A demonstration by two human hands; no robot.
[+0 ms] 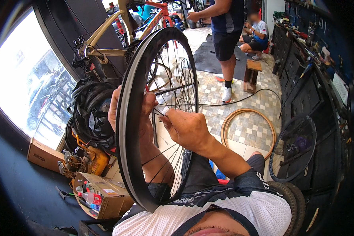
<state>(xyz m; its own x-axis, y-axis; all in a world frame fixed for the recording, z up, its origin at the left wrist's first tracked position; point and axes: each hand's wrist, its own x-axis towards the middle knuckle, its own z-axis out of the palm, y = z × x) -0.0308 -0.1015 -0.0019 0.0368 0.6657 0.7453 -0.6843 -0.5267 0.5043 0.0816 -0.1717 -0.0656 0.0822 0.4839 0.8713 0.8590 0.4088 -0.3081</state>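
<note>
A black bicycle wheel [133, 137] without a tyre stands upright in front of my chest, its deep rim turned edge-on to me. My left hand [147, 107] is wrapped around the rim, fingers on the outer side and thumb on the spoke side. By that thumb a small red piece [146, 88] shows; most of it is hidden. Among the spokes, my right hand [189, 126] is closed in a pinch on a thin black spoke [158, 112], close to the left thumb. The fingertips of the right hand partly cover the spot.
Tan-rimmed tyre [224, 135] lies on the tiles, ahead right. Beside the black drawers [291, 74] leans another black tyre [278, 147]. A wooden stool [252, 70] and a standing person [227, 39] are farther off. At left are bicycle frames, piled tyres [92, 98], a yellow compressor [98, 159] and a cardboard box [116, 202].
</note>
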